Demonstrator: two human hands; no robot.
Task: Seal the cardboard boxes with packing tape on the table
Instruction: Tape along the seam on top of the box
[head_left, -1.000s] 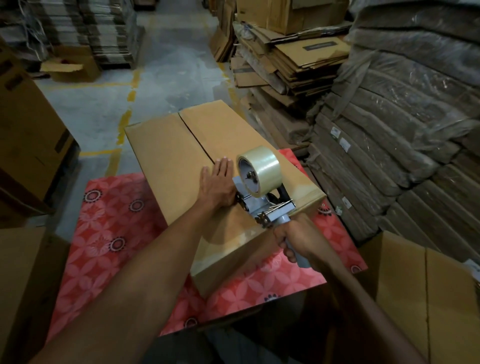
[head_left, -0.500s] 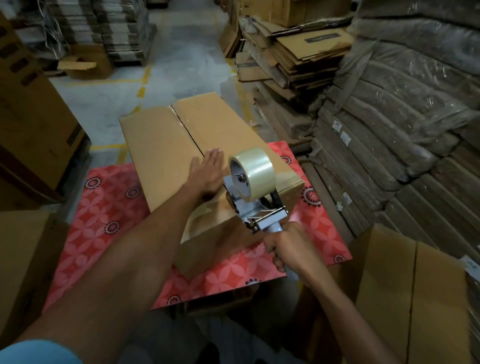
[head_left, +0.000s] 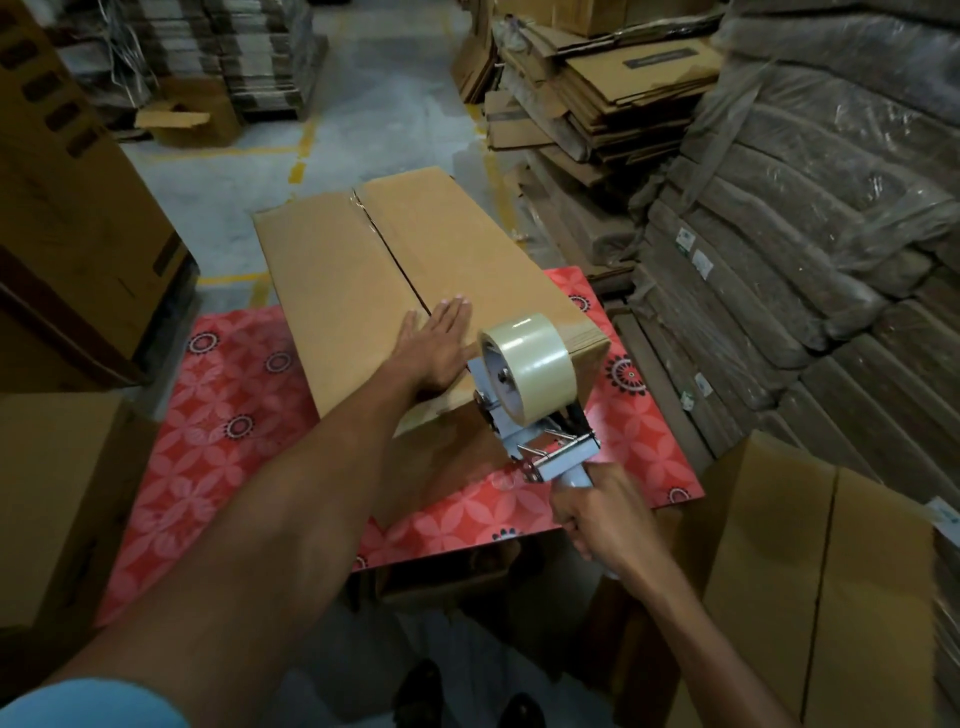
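A long brown cardboard box (head_left: 343, 270) lies on a table with a red flowered cover (head_left: 218, 431), its two top flaps meeting along a middle seam. My left hand (head_left: 434, 345) lies flat, fingers spread, on the near end of the box top beside the seam. My right hand (head_left: 592, 512) grips the handle of a tape dispenser (head_left: 524, 395) with a roll of clear packing tape. The dispenser sits at the box's near end, its front against the upper edge of the near face.
Another closed box (head_left: 810, 582) stands low at my right, and one more box (head_left: 57, 499) at my left. Stacks of flattened cartons (head_left: 608, 98) and wrapped bundles (head_left: 810, 249) fill the right side. Tall cartons (head_left: 67, 218) rise on the left. Concrete floor lies beyond the table.
The dispenser and my right hand have pulled back toward me, from on top of the box to its near edge. My left hand stays flat on the box top.
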